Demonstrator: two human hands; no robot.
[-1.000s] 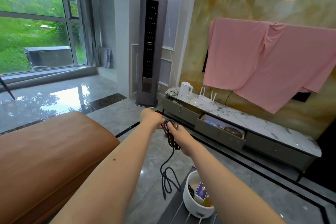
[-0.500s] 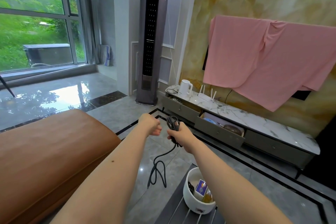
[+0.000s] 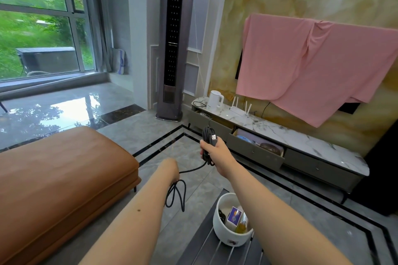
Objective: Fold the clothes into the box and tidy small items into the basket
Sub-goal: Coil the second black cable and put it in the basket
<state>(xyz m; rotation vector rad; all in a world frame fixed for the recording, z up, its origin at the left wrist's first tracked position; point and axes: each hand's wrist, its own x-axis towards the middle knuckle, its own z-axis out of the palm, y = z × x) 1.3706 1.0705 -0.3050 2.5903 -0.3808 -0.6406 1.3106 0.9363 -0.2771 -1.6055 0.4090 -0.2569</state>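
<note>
Between both hands, black cable [image 3: 193,169], partly coiled

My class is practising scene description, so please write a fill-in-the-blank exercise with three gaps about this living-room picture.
1. The right hand grips a coiled bundle of black ____.
2. The white basket stands on a dark slatted ____.
3. On the wall hangs a sheet coloured ____.

Missing words: cable; table; pink.
</note>
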